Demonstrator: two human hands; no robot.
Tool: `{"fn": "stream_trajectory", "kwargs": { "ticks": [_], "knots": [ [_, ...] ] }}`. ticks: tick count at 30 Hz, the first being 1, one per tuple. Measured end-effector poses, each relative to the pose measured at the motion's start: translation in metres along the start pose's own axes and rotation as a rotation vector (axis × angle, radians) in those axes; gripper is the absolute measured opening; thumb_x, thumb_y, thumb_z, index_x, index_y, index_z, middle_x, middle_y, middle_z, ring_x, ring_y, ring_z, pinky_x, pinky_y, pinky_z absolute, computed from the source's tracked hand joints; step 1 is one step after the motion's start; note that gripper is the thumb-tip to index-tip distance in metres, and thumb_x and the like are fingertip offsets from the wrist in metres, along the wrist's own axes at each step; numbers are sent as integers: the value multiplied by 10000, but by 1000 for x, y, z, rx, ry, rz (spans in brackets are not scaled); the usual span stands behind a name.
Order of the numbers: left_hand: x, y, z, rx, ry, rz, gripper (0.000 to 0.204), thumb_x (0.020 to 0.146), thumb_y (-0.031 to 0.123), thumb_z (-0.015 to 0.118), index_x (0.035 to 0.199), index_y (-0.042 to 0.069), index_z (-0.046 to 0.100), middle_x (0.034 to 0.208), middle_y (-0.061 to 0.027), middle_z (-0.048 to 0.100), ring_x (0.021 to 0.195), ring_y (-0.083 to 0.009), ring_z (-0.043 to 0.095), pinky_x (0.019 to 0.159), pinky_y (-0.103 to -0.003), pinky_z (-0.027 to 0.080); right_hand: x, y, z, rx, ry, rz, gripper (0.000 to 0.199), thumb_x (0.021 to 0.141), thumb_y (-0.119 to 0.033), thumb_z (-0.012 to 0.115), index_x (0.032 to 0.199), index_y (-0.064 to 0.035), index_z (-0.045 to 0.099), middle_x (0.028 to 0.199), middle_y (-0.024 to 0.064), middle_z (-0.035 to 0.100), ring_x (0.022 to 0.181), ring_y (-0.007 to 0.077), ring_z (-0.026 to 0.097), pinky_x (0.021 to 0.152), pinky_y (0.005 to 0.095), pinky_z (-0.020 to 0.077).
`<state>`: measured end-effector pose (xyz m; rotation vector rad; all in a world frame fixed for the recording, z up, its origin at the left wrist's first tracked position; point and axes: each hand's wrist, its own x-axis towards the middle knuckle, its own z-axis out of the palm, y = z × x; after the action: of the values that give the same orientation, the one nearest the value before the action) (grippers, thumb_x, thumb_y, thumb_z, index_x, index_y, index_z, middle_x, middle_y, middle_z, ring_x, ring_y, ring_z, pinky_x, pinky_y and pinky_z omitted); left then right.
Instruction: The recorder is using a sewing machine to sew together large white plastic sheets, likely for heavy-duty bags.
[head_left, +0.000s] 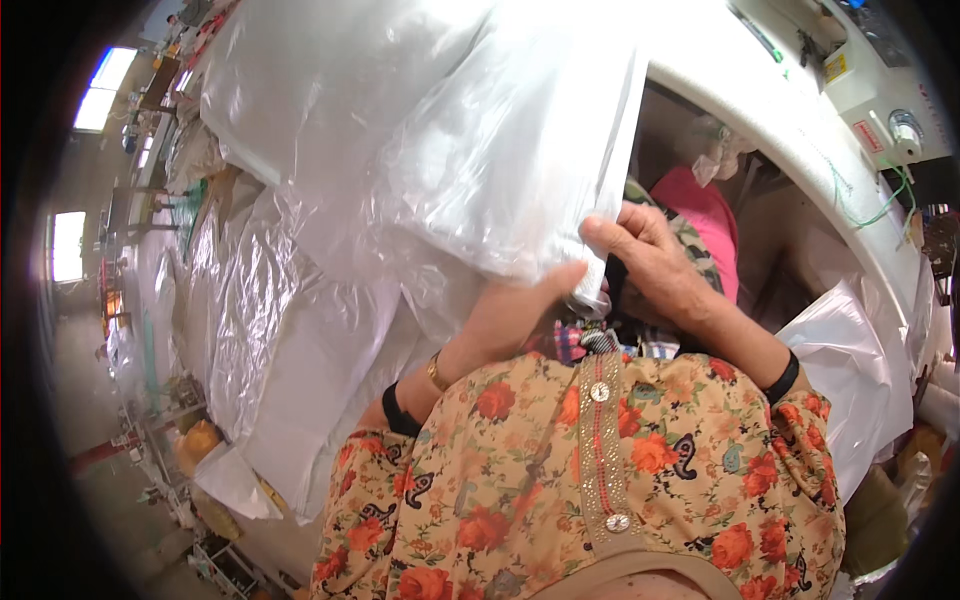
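A large sheet of shiny, translucent white plastic (490, 160) spreads across the table in front of me and hangs toward my lap. My left hand (510, 315) holds its near corner, thumb on top, with the fingers mostly hidden under the plastic. Just right of it, my right hand (655, 260) grips the folded right edge of the same sheet between a bent thumb and fingers. The two hands are close together near my body. Below the corner, a bit of patterned cloth (580, 340) shows at my waist.
A white machine (890, 110), like a sewing machine, stands at the far right, green thread (880, 215) trailing on the curved white tabletop (800, 140). Pink cloth (705, 225) lies beyond my right hand. More crumpled plastic (240, 310) drapes at left; another white plastic piece (845, 365) hangs at right.
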<state>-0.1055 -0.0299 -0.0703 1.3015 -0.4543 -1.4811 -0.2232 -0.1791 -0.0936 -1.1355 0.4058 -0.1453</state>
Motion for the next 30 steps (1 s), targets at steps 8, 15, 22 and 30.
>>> {"fn": "stream_trajectory", "kwargs": {
  "ticks": [8,15,22,30],
  "knots": [
    [-27,35,14,1114,-492,1275,382,847,153,691,1171,-42,633,1307,-203,578,1126,-328,652,932,-400,571,-1,-17,3,-172,-25,-11,398,1009,-311,555,1061,54,706,910,29,690,845,84,592,761,297,501],
    [-6,29,-12,1590,142,1409,293,828,71,678,1102,-31,662,1188,-155,616,1138,-282,624,1022,-426,495,0,-5,12,2,25,-33,354,1025,-264,547,1041,56,697,914,37,693,863,66,607,753,258,507],
    [-6,20,-17,1707,139,1320,142,822,72,675,947,26,724,961,-57,684,960,-179,680,1079,-441,422,7,-19,-3,-502,-45,-47,455,988,-372,564,898,44,726,740,95,677,733,129,637,696,319,516],
    [22,13,-13,1809,-96,1147,37,830,56,635,797,62,619,766,-15,550,793,-130,654,1189,-637,229,111,-105,-119,-1690,650,-845,192,886,-221,655,898,-29,661,880,157,671,859,342,658,758,444,539]
  ]
}}
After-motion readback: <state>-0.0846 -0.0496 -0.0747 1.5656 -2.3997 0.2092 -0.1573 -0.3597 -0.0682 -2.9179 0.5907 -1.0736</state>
